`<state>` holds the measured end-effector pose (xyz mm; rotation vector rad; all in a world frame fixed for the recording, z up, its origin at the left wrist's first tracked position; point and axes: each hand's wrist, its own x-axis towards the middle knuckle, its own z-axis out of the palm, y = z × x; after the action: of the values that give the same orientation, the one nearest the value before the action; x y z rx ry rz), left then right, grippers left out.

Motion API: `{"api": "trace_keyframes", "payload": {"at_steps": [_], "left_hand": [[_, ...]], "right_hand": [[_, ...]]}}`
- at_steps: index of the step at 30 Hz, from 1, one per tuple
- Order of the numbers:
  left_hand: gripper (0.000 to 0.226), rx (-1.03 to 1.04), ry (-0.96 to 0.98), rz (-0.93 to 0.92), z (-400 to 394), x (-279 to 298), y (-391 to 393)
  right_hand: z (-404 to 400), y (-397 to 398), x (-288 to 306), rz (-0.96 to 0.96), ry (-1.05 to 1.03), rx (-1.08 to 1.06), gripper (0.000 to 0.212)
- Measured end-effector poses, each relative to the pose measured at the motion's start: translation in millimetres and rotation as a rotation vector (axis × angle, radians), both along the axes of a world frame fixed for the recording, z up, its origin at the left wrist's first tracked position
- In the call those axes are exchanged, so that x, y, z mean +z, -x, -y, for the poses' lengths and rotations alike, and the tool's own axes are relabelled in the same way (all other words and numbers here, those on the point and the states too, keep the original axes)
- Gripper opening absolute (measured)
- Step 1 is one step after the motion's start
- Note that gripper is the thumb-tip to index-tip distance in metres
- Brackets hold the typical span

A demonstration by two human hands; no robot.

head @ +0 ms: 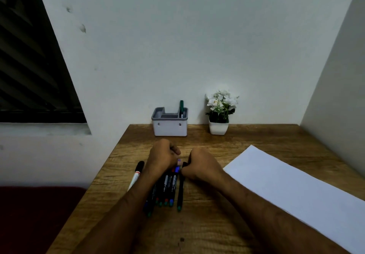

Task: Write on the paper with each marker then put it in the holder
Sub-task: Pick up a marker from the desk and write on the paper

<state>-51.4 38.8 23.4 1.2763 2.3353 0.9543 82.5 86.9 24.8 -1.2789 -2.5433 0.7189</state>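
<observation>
Several dark markers [167, 186] with coloured ends lie side by side on the wooden table [207, 224]. My left hand [164, 155] is curled over their far ends. My right hand [201, 164] pinches the top of a black marker with a green end [180, 192], at the right of the row. A white marker with a black cap [136, 173] lies apart on the left. The white paper [286, 184] lies to the right of my hands. At the back, the grey and white holder [169, 128] has one green marker [181, 106] standing in it.
A small white pot with white flowers [219, 115] stands right of the holder against the wall. The table's left edge runs close to the white marker. A wall closes off the right side.
</observation>
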Motion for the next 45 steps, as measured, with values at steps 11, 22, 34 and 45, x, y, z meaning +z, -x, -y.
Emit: {"api": "trace_keyframes", "payload": {"at_steps": [11, 22, 34, 45], "left_hand": [[0.008, 0.015, -0.112, 0.090, -7, 6, -12], [0.018, 0.015, -0.320, 1.112, -39, 25, -48], [0.022, 0.210, -0.257, 0.907, -88, 28, -47], [0.028, 0.120, 0.001, 0.002, -97, -1, -81]], "right_hand": [[-8, -16, 19, -0.212, 0.158, -0.184, 0.027], [-28, -49, 20, -0.460, 0.151, -0.202, 0.027], [-40, -98, 25, -0.489, 0.488, -0.351, 0.029], [-51, -131, 13, -0.921, 0.475, -0.291, 0.028]]}}
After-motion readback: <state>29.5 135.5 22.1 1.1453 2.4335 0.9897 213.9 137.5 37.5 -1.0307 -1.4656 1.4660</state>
